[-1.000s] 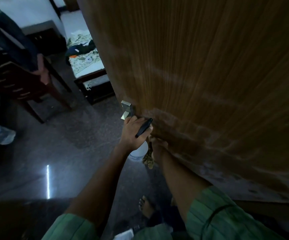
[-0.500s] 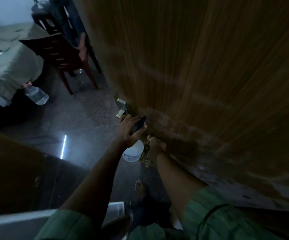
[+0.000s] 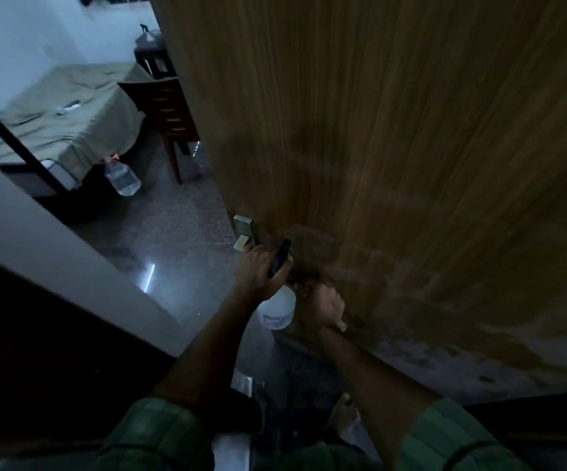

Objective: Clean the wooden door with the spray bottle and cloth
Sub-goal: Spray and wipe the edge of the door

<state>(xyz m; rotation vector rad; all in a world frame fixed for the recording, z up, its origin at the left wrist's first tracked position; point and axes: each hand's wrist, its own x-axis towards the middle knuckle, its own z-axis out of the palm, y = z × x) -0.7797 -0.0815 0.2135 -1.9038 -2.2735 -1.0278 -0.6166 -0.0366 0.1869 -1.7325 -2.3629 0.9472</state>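
The wooden door [image 3: 394, 147] is filling the whole right side of the view, grain running vertically, its lower part looking streaked and damp with paler patches near the bottom edge. Low on its free edge the metal handle plate [image 3: 245, 229] is catching a little light. Just below that plate the left hand [image 3: 258, 275] is gripping the spray bottle [image 3: 277, 309], fingers curled round its black trigger head while the white body is hanging beneath the fist, right beside the door face. Immediately to the right the right hand [image 3: 326, 309] is pressing against the door, knuckles toward the camera; the cloth [image 3: 304, 290] is barely peeking out as a dark, patterned scrap between the two hands, and I cannot tell how the fingers are lying on it. Both forearms are reaching forward out of green sleeves [image 3: 153, 433]. Beyond the door edge, the speckled floor [image 3: 173, 232] is showing a bright streak of reflected light. Further back a wooden chair [image 3: 166, 110] is standing close to the door, a clear water jug [image 3: 122, 176] is sitting on the floor by a bed [image 3: 64, 110] draped in an olive sheet, and a pale wall edge [image 3: 54, 239] is cutting across the lower left
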